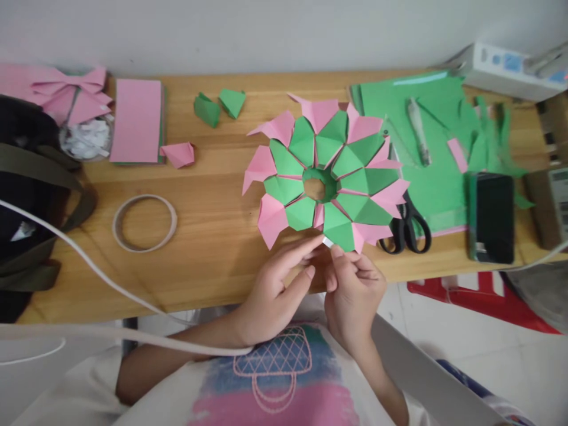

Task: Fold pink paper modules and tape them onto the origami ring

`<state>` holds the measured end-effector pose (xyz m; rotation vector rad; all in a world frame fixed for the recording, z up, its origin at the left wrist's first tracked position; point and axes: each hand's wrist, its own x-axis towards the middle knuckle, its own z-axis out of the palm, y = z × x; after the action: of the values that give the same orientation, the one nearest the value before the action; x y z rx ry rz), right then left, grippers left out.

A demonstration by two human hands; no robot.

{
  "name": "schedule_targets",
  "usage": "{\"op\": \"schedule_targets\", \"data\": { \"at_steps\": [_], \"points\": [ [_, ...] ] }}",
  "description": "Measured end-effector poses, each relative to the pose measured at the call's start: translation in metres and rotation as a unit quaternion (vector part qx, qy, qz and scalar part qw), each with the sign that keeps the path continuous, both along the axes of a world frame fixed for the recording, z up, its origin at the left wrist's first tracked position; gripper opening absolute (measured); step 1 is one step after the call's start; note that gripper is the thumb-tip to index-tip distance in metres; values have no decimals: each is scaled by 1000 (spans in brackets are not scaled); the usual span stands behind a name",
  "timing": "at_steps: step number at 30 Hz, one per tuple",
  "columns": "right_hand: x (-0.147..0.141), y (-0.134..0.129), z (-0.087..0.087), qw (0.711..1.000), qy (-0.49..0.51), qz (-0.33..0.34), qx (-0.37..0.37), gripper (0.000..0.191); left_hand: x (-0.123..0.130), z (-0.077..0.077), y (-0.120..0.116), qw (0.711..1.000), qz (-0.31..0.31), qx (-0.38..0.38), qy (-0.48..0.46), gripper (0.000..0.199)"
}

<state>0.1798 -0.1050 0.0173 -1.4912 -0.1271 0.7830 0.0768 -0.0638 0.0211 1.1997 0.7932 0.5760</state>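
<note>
Wooden worktop (pixel 213 260), pale wall (pixel 248 35) behind. Right hand (pixel 355 290): fingers pinching the front edge of a green-and-pink folded-paper ring (pixel 331 151) over the worktop. Left hand (pixel 277 290): index finger at a white sliver (pixel 327 241) on that edge, thumb spread away; grip of its hidden fingers, cannot tell. Ring looks closed around its hole, pink tips around most of the rim, none seen between the hands. Judged mostly assembled. Left of ring, loose: two folded green pieces (pixel 207 110), folded pink piece (pixel 180 155); farther left, tape roll (pixel 118 228). Just right of ring: scissors (pixel 400 232).
</note>
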Motion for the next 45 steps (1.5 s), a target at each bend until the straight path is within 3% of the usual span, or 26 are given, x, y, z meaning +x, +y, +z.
{"op": "schedule_targets", "data": {
  "at_steps": [6,11,14,16,19,22,28,35,45],
  "points": [
    [-2,-2,-1,1000,-2,5,3,31,1,-1,4,987,5,149,62,42],
    [-1,-2,-1,1000,-15,8,-4,33,0,-3,5,984,32,167,62,44],
    [1,-3,-1,1000,-3,3,-3,33,2,-6,7,987,45,127,84,38],
    [1,-4,-1,1000,6,4,1,34,6,-7,9,994,35,54,84,30],
    [2,-4,-1,1000,15,8,10,35,16,-5,14,997,11,-74,29,19],
    [2,-4,-1,1000,12,10,20,34,26,0,19,991,-5,-133,-17,11],
    [2,-4,-2,999,11,16,27,31,34,2,25,989,33,-142,-25,22],
    [2,-5,-3,999,14,14,28,28,37,-2,21,978,69,-189,-58,15],
    [1,-4,-2,999,19,12,32,29,38,-4,18,972,102,-197,-72,23]
  ]
}}
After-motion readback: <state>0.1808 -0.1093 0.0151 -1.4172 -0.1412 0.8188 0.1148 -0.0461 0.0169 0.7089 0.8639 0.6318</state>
